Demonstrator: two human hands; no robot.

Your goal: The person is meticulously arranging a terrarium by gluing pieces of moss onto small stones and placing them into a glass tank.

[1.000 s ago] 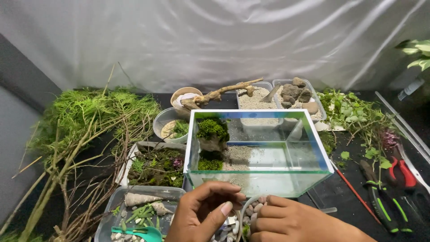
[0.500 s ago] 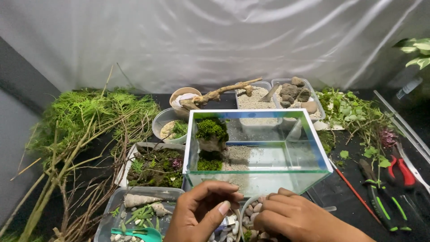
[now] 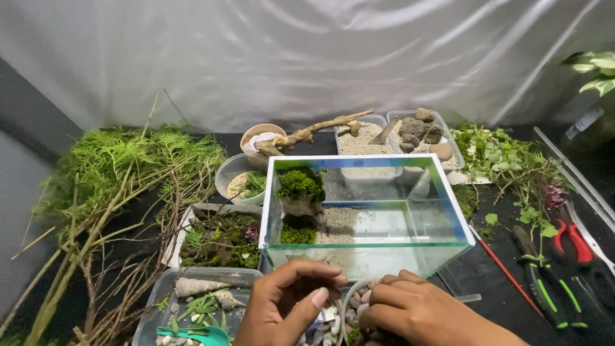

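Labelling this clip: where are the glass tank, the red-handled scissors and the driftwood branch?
glass tank [image 3: 368,245]: head view, front rim.
red-handled scissors [image 3: 572,240]: head view, red handle.
driftwood branch [image 3: 314,132]: head view, middle of the stem.

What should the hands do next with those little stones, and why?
Probably lift one pebble out and bring it over the glass tank. Both the left hand and right hand are down in the bowl of pebbles, and the tank's sand has no stones on it yet.

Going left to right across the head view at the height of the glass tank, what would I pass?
Leafy green branches → tray of moss and soil → glass tank → thin red stick → green-handled tool → red-handled scissors.
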